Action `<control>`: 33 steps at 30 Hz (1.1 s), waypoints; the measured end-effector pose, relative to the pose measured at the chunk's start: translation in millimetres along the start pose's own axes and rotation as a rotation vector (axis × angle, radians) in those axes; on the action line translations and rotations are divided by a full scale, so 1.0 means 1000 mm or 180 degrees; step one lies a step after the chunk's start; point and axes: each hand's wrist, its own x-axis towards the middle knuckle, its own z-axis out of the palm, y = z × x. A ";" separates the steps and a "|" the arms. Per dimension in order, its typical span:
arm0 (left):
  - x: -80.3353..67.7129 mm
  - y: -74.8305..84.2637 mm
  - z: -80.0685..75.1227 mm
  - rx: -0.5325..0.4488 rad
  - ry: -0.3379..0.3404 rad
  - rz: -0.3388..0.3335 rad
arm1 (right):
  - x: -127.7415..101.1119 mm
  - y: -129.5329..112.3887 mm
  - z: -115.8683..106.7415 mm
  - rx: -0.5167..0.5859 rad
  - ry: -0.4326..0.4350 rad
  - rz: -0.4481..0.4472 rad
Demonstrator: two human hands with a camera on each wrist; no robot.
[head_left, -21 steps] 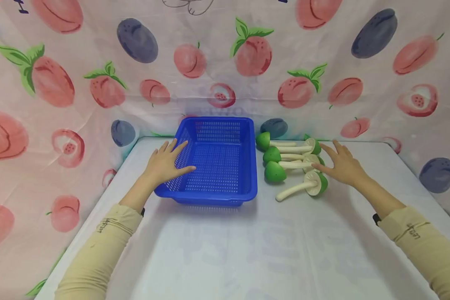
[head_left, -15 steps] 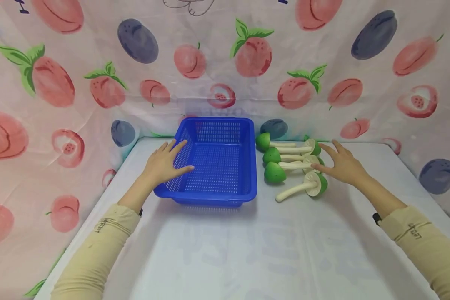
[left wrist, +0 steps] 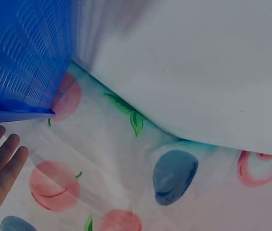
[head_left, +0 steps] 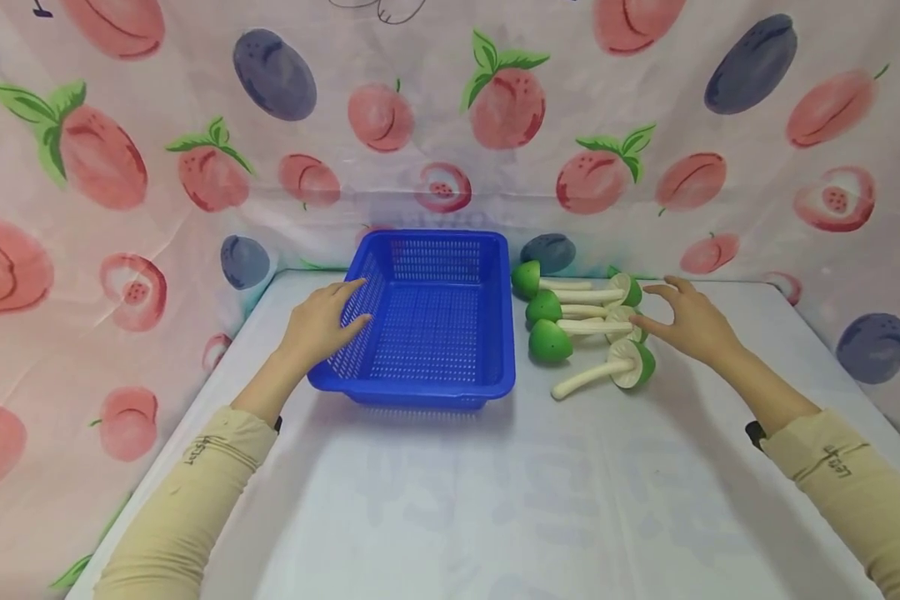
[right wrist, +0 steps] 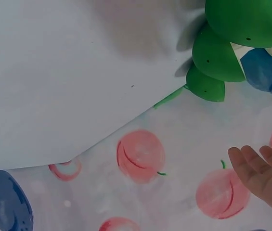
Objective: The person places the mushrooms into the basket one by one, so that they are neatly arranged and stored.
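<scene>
My left hand [head_left: 317,325] is over the left rim of a blue plastic basket [head_left: 420,392], thumb apart from the loosely bent fingers, holding nothing. In the left wrist view, the fingers [left wrist: 11,161] appear just off the basket's rim [left wrist: 18,115]. To the basket's right lie several model mushrooms with green caps and white stems, such as the front mushroom [head_left: 633,364] and a left-facing mushroom [head_left: 550,342]. At the right end of this group is my right hand [head_left: 693,323], its fingers bent and spread from the thumb, with nothing gripped. Green mushroom caps [right wrist: 244,21] also fill the right wrist view's top right.
The basket and mushrooms stand on a white-covered table [head_left: 450,500], near its back edge. Behind and beside it hangs a pale cloth [head_left: 435,108] printed with peaches and plums. Nothing lies inside the basket.
Both hands' fingers have drawn in from a wider spread. The left hand has shifted slightly left; basket and mushrooms have stayed in place.
</scene>
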 end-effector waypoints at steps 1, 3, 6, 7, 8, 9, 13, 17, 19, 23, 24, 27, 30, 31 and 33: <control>0.000 0.000 0.000 -0.0004 0.0001 -0.0010 | 0.000 0.000 -0.001 0.0013 0.0023 -0.0008; -0.001 0.001 0.000 -0.0013 0.0012 -0.0029 | -0.001 -0.001 -0.002 0.0035 0.0035 -0.0009; -0.002 0.002 0.000 -0.0012 0.0028 -0.0039 | -0.001 -0.003 -0.003 0.0112 0.0029 -0.0004; -0.003 0.002 0.000 -0.0019 0.0034 -0.0044 | -0.002 -0.004 -0.003 0.0145 0.0013 0.0003; -0.003 0.003 0.001 -0.0021 0.0039 -0.0050 | -0.002 -0.004 -0.003 0.0175 -0.0012 0.0010; -0.003 0.003 0.001 -0.0019 0.0045 -0.0058 | -0.002 -0.005 -0.003 0.0201 -0.0031 0.0014; -0.006 0.004 0.001 -0.0032 0.0061 -0.0108 | -0.004 -0.008 -0.002 0.0294 -0.0063 0.0035; -0.010 0.003 0.001 -0.0042 0.0085 -0.0163 | -0.009 -0.014 0.001 0.0362 0.0038 0.0010; -0.011 0.003 0.001 -0.0052 0.0102 -0.0177 | -0.011 -0.017 0.002 0.0398 0.0113 0.0002; -0.014 0.004 0.002 -0.0116 0.0152 -0.0189 | -0.018 -0.022 0.003 0.0463 0.0228 0.0013; -0.015 0.004 0.002 -0.0131 0.0164 -0.0199 | -0.019 -0.023 0.003 0.0477 0.0237 0.0016; -0.018 0.005 0.003 -0.0184 0.0186 -0.0257 | -0.023 -0.027 0.006 0.0523 0.0269 -0.0004; -0.019 0.006 0.004 -0.0251 0.0199 -0.0332 | -0.026 -0.029 0.008 0.0586 0.0290 -0.0045; -0.020 0.006 0.004 -0.0271 0.0199 -0.0361 | -0.027 -0.030 0.010 0.0599 0.0292 -0.0063; -0.022 0.006 0.005 -0.0298 0.0205 -0.0405 | -0.029 -0.033 0.012 0.0634 0.0269 -0.0077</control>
